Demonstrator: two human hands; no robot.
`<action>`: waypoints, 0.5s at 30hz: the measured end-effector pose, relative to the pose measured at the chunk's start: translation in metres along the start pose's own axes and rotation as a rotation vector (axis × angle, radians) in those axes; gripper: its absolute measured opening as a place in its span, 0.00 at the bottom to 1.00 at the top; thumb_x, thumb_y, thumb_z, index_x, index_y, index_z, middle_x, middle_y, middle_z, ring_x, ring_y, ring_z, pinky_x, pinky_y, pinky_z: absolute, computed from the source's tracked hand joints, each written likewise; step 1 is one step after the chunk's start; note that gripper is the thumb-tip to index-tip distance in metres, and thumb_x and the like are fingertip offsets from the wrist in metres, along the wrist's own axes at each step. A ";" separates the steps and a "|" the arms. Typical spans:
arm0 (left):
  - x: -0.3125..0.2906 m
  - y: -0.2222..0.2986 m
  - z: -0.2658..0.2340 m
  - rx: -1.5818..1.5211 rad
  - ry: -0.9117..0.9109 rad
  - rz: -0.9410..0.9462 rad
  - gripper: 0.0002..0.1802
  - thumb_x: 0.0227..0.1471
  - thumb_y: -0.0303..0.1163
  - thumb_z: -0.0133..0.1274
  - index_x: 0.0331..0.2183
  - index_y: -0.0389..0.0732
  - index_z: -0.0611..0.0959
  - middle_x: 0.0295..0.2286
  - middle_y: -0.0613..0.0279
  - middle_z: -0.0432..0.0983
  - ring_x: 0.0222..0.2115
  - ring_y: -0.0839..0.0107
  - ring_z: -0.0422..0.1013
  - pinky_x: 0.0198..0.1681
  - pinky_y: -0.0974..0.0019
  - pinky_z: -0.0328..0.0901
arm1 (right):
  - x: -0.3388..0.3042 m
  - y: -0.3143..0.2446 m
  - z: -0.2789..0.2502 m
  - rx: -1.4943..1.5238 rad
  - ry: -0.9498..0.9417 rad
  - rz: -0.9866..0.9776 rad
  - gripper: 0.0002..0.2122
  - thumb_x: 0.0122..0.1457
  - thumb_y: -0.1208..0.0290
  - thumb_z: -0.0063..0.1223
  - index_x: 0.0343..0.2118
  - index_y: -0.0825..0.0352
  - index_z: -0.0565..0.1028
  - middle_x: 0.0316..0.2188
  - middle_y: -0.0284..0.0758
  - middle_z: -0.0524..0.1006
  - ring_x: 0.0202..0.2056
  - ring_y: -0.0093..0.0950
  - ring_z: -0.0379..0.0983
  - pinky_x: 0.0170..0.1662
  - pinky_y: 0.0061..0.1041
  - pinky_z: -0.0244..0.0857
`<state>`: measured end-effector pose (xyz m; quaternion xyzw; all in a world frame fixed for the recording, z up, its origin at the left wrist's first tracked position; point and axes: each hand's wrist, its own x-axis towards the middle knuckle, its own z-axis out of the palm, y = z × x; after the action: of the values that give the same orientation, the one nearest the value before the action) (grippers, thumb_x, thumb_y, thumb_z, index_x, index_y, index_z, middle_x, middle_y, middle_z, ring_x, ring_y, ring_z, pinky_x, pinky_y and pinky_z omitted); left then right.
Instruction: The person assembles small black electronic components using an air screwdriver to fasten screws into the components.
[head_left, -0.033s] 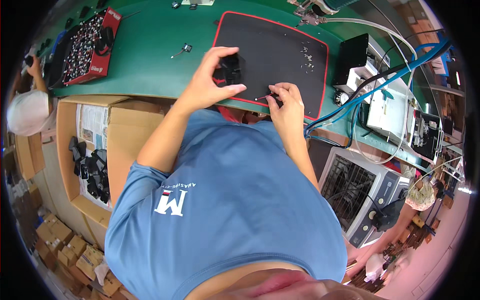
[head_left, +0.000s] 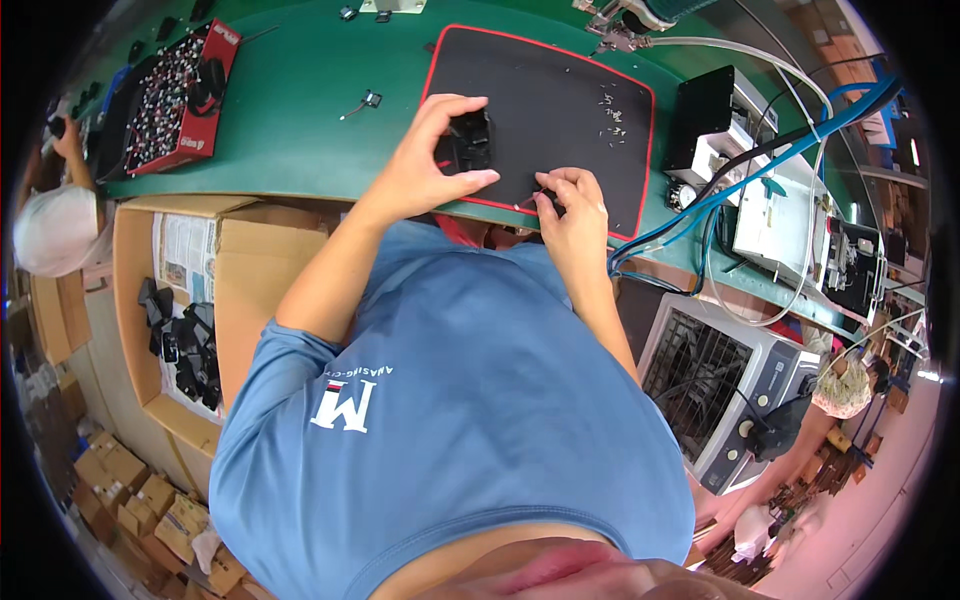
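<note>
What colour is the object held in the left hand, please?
The object is black, best seen in the head view.

A black, boxy case, its hollow insides showing, sits between the thumb and fingers of the left hand. At about four o'clock from it, a thin short wire pokes from the pinched fingertips of the right hand, its pale tip pointing toward eight o'clock; the fingers partly hide it.
</note>
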<state>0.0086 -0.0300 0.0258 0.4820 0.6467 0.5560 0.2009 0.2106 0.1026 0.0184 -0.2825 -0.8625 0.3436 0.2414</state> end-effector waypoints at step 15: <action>0.027 -0.021 0.029 0.351 -0.171 0.198 0.51 0.39 0.41 0.74 0.64 0.44 0.69 0.54 0.59 0.74 0.55 0.59 0.69 0.58 0.56 0.57 | 0.004 0.002 -0.004 0.029 0.052 0.008 0.07 0.55 0.80 0.64 0.37 0.72 0.81 0.37 0.42 0.79 0.34 0.36 0.79 0.38 0.31 0.74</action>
<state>0.0110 0.0099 0.0052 0.6160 0.6637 0.4091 0.1125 0.2104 0.1076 0.0205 -0.2912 -0.8497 0.3496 0.2664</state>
